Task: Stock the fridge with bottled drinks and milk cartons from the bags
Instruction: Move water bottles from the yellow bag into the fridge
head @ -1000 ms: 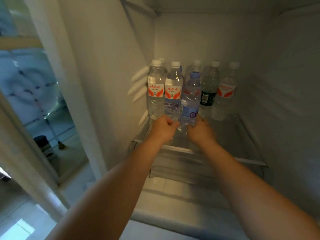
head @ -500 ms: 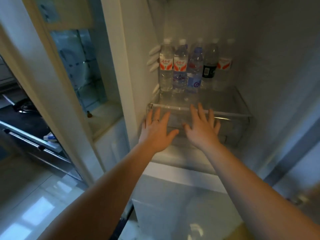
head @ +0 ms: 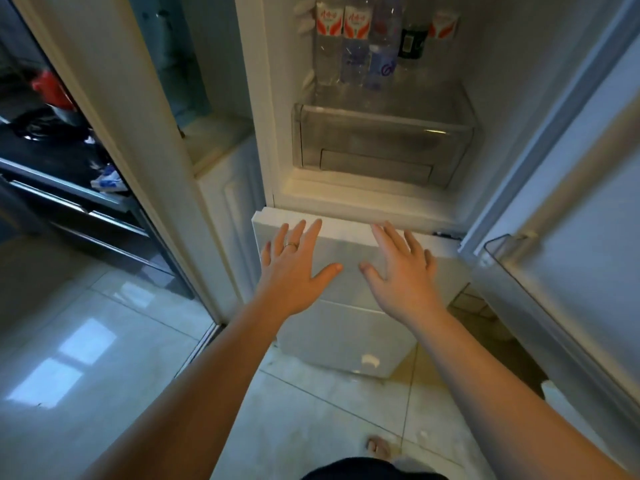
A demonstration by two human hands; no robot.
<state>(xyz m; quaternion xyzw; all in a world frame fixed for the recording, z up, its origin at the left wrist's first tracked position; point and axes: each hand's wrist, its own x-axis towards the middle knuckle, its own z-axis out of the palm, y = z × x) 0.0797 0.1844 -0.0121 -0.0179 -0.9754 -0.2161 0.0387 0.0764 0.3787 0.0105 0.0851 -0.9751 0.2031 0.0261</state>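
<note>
Several clear water bottles (head: pixel 356 46) stand in a row at the back of the fridge shelf (head: pixel 450 98), some with red-and-white labels, one blue-labelled, one dark-labelled. Below the shelf sits a transparent drawer (head: pixel 381 143). My left hand (head: pixel 294 268) and my right hand (head: pixel 401 271) are both spread flat with straight fingers, empty, in front of the white lower fridge door (head: pixel 349 327), well below the bottles. A ring shows on my left hand.
The open fridge door (head: pixel 571 254) stands at the right with a clear door bin. A cream cabinet frame (head: pixel 114 150) and dark kitchen drawers (head: pixel 79 209) lie left. Glossy tiled floor (head: pixel 104 341) spreads below; my bare foot (head: pixel 379 446) shows near the bottom.
Both hands let go of the blue-labelled bottle on the shelf, opened, and drew back and down out of the fridge. The view tilted down toward the floor.
</note>
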